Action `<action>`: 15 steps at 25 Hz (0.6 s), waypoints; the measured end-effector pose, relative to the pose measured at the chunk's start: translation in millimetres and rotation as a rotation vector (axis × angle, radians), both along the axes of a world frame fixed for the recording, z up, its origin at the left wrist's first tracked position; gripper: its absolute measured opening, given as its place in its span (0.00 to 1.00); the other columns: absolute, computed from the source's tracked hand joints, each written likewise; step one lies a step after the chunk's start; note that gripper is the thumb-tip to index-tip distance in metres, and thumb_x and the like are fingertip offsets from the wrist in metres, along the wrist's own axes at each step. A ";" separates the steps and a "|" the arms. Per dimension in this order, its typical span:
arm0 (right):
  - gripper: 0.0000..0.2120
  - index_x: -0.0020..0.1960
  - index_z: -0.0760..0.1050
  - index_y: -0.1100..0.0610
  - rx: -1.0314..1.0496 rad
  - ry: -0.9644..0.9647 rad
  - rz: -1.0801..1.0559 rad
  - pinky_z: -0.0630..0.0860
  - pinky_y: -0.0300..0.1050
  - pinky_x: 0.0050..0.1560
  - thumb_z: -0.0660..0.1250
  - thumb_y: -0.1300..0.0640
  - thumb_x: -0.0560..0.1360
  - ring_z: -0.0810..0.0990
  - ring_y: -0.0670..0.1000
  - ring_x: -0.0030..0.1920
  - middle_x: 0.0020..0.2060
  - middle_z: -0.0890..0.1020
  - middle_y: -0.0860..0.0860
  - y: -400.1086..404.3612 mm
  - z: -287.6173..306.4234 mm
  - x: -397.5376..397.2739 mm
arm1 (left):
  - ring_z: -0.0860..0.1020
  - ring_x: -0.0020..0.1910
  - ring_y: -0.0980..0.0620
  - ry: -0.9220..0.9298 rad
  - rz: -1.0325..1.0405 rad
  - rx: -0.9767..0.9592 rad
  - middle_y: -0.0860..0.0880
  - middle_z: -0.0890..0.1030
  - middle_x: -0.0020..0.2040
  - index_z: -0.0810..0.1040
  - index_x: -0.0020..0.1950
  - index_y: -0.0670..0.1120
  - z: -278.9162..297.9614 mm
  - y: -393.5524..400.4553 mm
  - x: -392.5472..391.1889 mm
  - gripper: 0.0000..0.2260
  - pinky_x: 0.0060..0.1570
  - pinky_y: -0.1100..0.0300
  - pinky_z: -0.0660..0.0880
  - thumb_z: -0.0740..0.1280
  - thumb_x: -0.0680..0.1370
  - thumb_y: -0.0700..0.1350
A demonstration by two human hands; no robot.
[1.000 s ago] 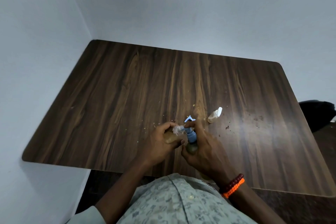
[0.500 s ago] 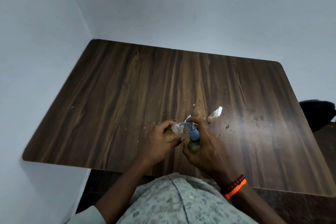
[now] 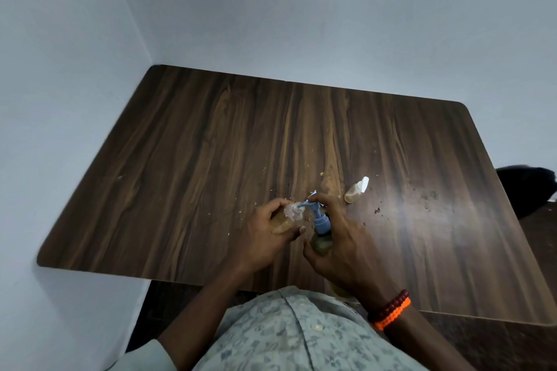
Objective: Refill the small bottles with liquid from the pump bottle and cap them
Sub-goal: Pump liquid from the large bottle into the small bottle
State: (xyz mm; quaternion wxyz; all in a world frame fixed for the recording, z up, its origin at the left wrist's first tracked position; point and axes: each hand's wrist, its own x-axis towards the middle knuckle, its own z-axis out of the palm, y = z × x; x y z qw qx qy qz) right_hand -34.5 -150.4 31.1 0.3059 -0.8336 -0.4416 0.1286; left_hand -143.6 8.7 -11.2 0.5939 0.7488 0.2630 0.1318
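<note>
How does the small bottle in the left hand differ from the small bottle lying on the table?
The held small bottle is gripped by the left hand with its open mouth at the pump nozzle; the lying small bottle rests untouched on the table, wearing a white cap. Both hold tan liquid.

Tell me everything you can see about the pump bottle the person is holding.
The pump bottle looks like translucent plastic, with yellowish-brown liquid inside and a blue pump head and collar. The right hand grips its body, a finger lying on the pump top. It is held near the table's near edge, tilted slightly, its pale blue spout pointing left into the open neck of the small bottle in the left hand.
</note>
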 end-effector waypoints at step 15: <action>0.28 0.69 0.62 0.41 0.014 -0.002 0.011 0.83 0.44 0.43 0.70 0.45 0.72 0.81 0.45 0.43 0.50 0.79 0.41 -0.6 -2.1 1.8 | 0.87 0.55 0.50 -0.028 -0.028 -0.036 0.50 0.88 0.54 0.84 0.60 0.49 -2.2 -2.3 0.1 0.20 0.59 0.37 0.83 0.79 0.71 0.55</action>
